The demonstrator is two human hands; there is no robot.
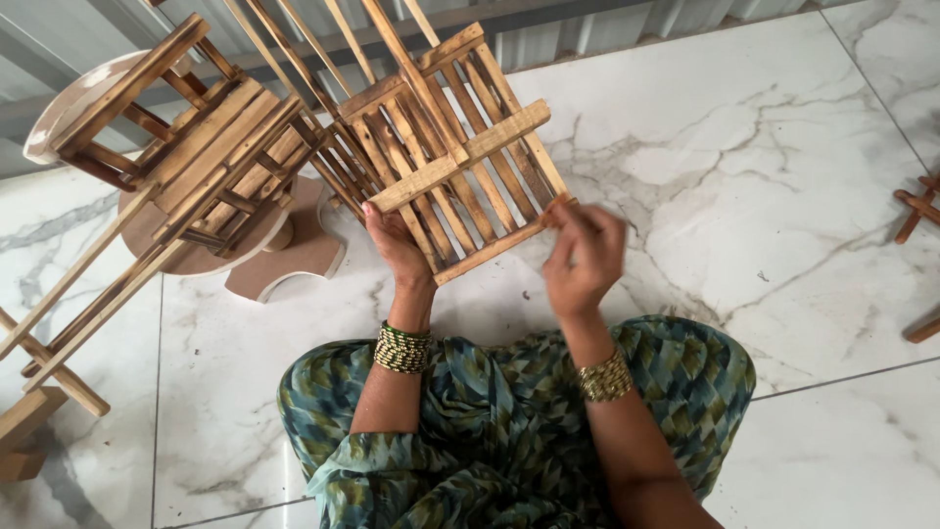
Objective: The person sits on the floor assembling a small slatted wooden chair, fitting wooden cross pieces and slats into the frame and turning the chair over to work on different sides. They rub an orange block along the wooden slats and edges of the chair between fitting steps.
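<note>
The left hand (397,243) grips the slatted wooden frame (450,157), bracing it tilted off the marble floor (744,196). The right hand (585,257) pinches closed on its lower corner, steadying that end.

From the slatted wooden crate (450,157), open marble floor (744,186) ran from one o'clock round to four o'clock, and a hand could have swept freely there; only some wooden pieces (918,211) lay well apart at the three o'clock edge. At nine to eleven o'clock the way was blocked; a second wooden frame (211,162) sat on a round wooden stand (294,250), touching the crate, with long sticks (88,294) slanting down to eight o'clock. At twelve o'clock thin slats (323,44) rose against the corrugated wall (607,34); at six o'clock the person's lap (509,411) closed the near side; between the left hand (397,245) and right hand (585,255) a narrow gap of floor remained.
</note>
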